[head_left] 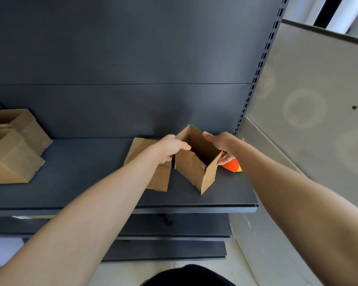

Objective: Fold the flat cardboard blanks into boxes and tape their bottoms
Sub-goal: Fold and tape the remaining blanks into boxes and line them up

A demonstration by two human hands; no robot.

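A small brown cardboard box (194, 172) stands opened up on the dark shelf (81, 182), its open top facing me. My left hand (170, 149) grips the box's left wall near the top edge. My right hand (219, 143) holds the far right wall, fingers wrapped over the right corner. Flat cardboard blanks (159, 178) lie on the shelf just left of the box, partly under my left wrist. An orange and yellow tape dispenser (233, 167) lies behind the box at the right, mostly hidden by my right hand.
Two folded boxes (10, 145) stand at the shelf's left end. The dark back panel (120, 58) rises behind. A slotted upright (254, 79) and a grey side panel (310, 100) close off the right. Lower shelves (174, 226) sit beneath the front edge.
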